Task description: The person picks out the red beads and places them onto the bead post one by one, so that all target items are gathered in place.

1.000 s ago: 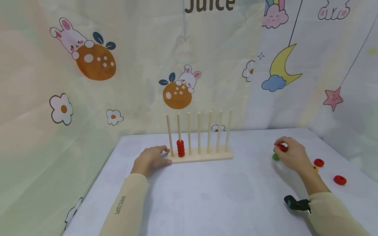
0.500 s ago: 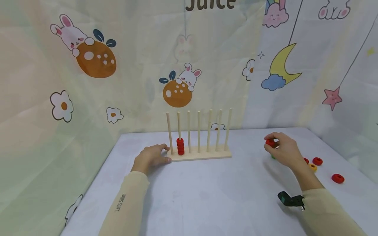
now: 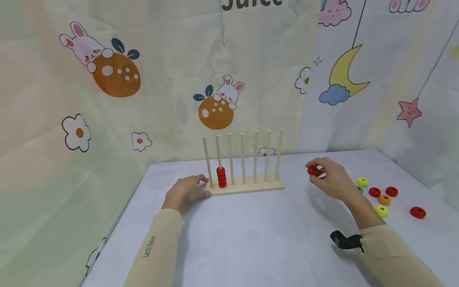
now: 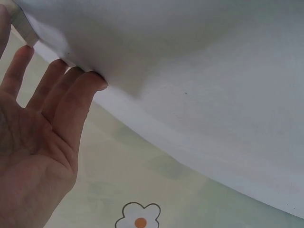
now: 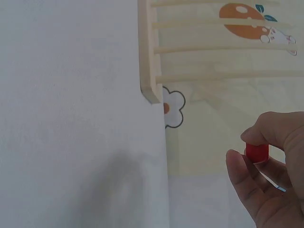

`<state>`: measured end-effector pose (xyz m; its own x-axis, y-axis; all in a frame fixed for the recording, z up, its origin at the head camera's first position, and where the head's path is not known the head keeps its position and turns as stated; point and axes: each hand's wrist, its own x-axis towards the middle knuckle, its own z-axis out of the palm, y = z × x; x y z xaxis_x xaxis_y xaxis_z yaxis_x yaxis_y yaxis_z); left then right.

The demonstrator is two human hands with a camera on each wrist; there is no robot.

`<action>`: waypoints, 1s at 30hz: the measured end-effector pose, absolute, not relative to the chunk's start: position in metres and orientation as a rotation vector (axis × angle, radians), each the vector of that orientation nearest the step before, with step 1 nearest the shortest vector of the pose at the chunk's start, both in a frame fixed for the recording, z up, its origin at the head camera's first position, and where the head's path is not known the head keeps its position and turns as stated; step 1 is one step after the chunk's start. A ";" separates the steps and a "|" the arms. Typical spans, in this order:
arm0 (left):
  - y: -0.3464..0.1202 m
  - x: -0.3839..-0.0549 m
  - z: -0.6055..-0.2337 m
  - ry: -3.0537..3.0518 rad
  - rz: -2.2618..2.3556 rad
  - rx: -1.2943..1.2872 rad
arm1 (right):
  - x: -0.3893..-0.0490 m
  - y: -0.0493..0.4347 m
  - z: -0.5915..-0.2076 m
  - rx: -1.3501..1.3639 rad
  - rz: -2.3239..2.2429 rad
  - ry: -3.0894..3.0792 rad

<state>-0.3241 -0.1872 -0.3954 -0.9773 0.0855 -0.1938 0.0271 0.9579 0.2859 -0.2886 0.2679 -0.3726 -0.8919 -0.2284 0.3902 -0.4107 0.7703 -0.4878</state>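
A wooden peg stand (image 3: 251,186) with a row of upright pegs sits toward the back of the table. Several red beads (image 3: 221,177) are stacked on its second peg from the left. My left hand (image 3: 184,192) holds the left end of the base, thumb at the front and forefinger behind; the left wrist view shows only a corner of the base (image 4: 23,28) by the fingers. Out to the right of the stand, my right hand (image 3: 331,178) pinches a red bead (image 5: 257,153) between thumb and fingers, above the table.
Loose beads lie at the right: red beads including one red bead (image 3: 418,212), yellow beads including one yellow bead (image 3: 381,211), an orange bead (image 3: 385,199) and a partly hidden green one. A patterned cloth (image 3: 172,103) hangs behind the table (image 3: 251,239).
My right hand has carried the red bead leftward, away from the loose beads, uncovering more of them. The left hand stays at the end of the peg stand.
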 end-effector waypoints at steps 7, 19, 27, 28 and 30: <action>-0.188 -0.324 -0.394 2.908 0.418 0.076 | -0.288 0.251 -0.371 0.488 0.898 -2.652; -0.187 -0.321 -0.394 2.900 0.437 0.050 | -0.288 0.223 -0.363 0.580 0.894 -2.592; -0.187 -0.322 -0.395 2.905 0.438 0.084 | -0.291 0.201 -0.361 0.626 0.934 -2.505; -0.187 -0.322 -0.395 2.907 0.437 0.081 | -0.291 0.198 -0.361 0.633 0.939 -2.499; -0.188 -0.322 -0.395 2.909 0.433 0.075 | -0.292 0.192 -0.360 0.641 0.955 -2.492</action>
<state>-0.3215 -0.1878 -0.3950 -0.9790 0.0790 -0.1882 0.0207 0.9557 0.2935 -0.2924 0.1916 -0.3601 -0.8175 -0.2735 0.5068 -0.5422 0.6622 -0.5173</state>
